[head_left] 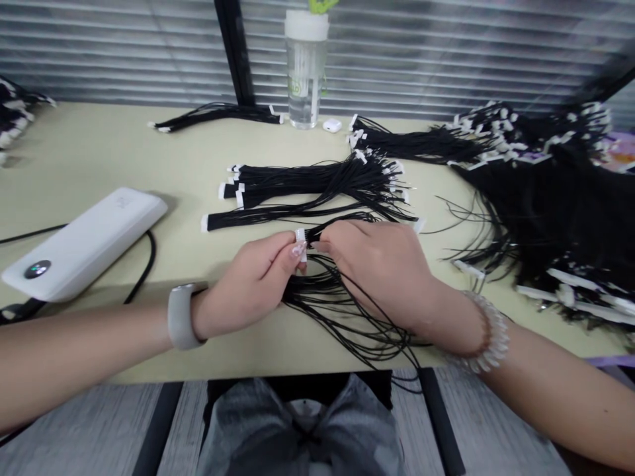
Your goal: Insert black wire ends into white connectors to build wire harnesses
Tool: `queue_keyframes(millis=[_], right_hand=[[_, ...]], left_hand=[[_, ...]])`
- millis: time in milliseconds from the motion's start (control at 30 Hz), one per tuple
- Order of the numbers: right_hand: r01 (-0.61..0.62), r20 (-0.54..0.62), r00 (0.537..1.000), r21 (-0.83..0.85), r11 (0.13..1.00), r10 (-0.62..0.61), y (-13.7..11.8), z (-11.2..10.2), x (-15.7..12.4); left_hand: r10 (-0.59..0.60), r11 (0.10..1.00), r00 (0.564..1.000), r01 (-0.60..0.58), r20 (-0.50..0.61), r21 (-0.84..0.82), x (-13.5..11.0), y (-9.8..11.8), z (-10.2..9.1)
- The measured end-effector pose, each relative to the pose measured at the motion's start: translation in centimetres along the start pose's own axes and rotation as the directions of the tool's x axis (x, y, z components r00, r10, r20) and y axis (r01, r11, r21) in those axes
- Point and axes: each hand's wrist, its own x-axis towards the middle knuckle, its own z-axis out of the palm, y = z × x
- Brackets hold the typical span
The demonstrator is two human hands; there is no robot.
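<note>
My left hand (pixel 251 285) pinches a small white connector (pixel 300 236) between thumb and fingers at the near middle of the table. My right hand (pixel 381 271) is closed on the black wires right beside that connector. A loose bundle of thin black wires (pixel 347 311) hangs from both hands and trails over the table's front edge. Just beyond my hands lie neat bundles of black wires with white connectors (pixel 317 185).
A white power bank (pixel 84 241) with a black cable lies at the left. A clear water bottle (pixel 305 66) and a small white earbud case (pixel 332 125) stand at the back. A big heap of black wire harnesses (pixel 546 198) fills the right. Another bundle (pixel 218 116) lies at the back left on the beige table (pixel 99 152).
</note>
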Motion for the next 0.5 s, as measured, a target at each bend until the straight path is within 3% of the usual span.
queue_keyframes(millis=[233,500], right_hand=[[-0.121,0.032,0.992,-0.031,0.992,0.122,0.43,0.02,0.18],[-0.092,0.016,0.996,0.035,0.995,0.092,0.02,-0.09,0.17]], left_hand=[[-0.01,1.0,0.999,0.011,-0.044,0.018,-0.19,0.08,-0.13],[0.004,1.0,1.0,-0.004,-0.022,0.012,-0.04,0.01,-0.05]])
